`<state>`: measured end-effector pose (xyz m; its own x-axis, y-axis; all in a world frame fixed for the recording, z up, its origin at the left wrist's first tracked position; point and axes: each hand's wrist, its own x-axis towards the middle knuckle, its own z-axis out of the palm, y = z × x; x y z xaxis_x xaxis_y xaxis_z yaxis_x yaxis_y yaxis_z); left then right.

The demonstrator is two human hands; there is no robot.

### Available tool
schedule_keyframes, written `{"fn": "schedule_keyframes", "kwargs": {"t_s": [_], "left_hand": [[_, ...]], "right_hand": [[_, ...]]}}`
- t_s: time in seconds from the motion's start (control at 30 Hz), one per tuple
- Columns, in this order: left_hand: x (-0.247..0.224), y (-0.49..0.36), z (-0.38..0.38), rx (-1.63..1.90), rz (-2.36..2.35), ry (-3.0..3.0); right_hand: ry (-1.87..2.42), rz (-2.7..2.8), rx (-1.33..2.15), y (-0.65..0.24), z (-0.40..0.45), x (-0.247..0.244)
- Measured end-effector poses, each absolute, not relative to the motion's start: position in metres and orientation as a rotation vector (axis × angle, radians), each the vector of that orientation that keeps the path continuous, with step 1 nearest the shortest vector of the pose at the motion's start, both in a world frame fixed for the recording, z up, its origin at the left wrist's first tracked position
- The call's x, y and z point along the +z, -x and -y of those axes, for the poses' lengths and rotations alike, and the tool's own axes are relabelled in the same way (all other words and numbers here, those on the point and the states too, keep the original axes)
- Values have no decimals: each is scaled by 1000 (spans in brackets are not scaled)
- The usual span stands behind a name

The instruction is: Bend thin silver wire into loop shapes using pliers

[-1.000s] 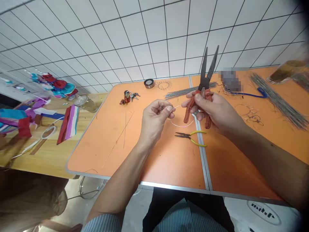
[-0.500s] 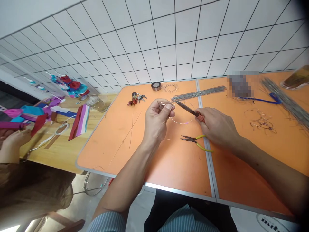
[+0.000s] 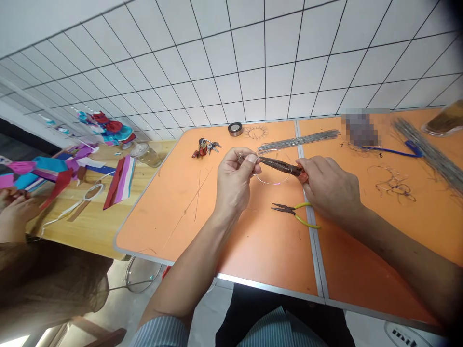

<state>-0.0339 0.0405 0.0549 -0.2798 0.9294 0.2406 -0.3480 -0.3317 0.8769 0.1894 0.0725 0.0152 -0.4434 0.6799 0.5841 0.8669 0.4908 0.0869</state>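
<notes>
Pinching a thin wire loop between thumb and fingers, a person's left hand meets the tips of red-handled pliers above an orange table. The right hand is wrapped around the handles, the tool's dark, narrow nose pointing left to the pinched fingertips. The loop, strung with a few pink beads along its lower edge, hangs between the two hands, its wire crossing the pliers. Below them, yellow-handled pliers lie with jaws parted, the handles reaching to the table's metal seam. Toward the tiled wall sit a bunch of keys, a roll of tape and, just beside it, a spiky wire ring, with a bundle of straight wires across the seam. Tangled wire loops and a larger wire bundle rest at right. At far left, a co-worker's hand is near a red ribbon over a wooden table; its grasp is too indistinct to tell.
</notes>
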Motion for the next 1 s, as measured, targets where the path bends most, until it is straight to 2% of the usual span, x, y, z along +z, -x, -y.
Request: {"fn": "schedule_keyframes", "kwargs": {"t_s": [0.27,1.0], "left_hand": [[53,32,-39,1780,-903,-1030],[51,29,-33,1803,-977,-1185]], "right_hand": [[1218,2226,-684,-192,-75,17],[1300,2281,-584,-195,-75,31]]}}
